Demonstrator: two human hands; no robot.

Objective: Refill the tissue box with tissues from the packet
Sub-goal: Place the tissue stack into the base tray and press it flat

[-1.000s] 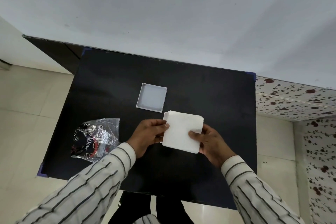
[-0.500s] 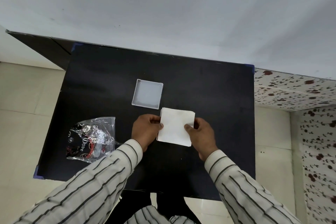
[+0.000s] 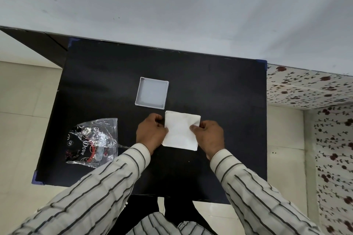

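Black table (image 3: 210, 89): shallow tissue box (image 3: 152, 91) looks empty; left hand (image 3: 150, 133) and right hand (image 3: 209, 135) each grip tissues (image 3: 180, 132).

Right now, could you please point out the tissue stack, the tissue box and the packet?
tissue stack (image 3: 180, 131): head view, middle of top sheet.
tissue box (image 3: 152, 92): head view, bare inside floor.
packet (image 3: 93, 143): head view, crinkled plastic centre.

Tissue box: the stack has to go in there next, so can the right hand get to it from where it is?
Probably yes: the tissue box sits open just beyond the tissue stack that the right hand grips, nothing between.
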